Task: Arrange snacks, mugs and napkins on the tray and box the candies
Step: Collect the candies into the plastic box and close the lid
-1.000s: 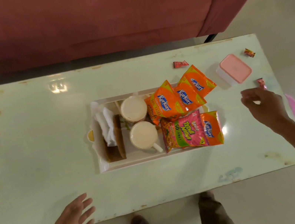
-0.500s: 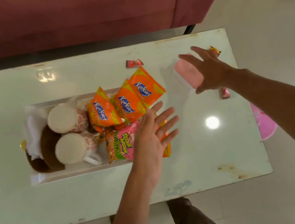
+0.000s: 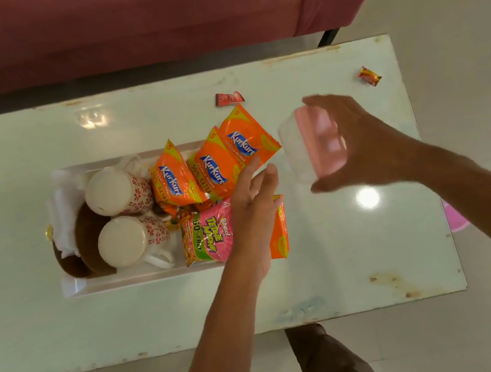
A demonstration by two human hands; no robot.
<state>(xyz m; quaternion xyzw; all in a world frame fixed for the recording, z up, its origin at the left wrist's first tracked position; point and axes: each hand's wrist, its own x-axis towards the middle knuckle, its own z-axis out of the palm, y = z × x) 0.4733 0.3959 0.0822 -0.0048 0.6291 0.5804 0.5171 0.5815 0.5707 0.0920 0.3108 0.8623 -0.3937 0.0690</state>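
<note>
A white tray [image 3: 142, 278] on the table holds two upturned white mugs with red flowers [image 3: 115, 191] [image 3: 130, 241], white napkins [image 3: 63, 213], orange Kurkure packets [image 3: 212, 168] and a pink snack packet [image 3: 207, 237]. My right hand [image 3: 370, 145] grips a small clear box with a pink lid [image 3: 318, 144], lifted above the table right of the tray. My left hand [image 3: 253, 204] hovers with straight fingers over the packets, close to the box. A red candy [image 3: 228, 98] lies behind the tray. Another wrapped candy [image 3: 369, 76] lies near the far right corner.
The pale glossy table [image 3: 332, 268] has free surface in front and to the left. A maroon sofa [image 3: 113, 23] stands behind it. A pink object [image 3: 456, 218] shows on the floor past the right edge. My legs [image 3: 329, 366] are below the front edge.
My right hand closed on the pink-lidded box and lifted it leftward toward the tray. My left hand moved further forward over the packets toward the box.
</note>
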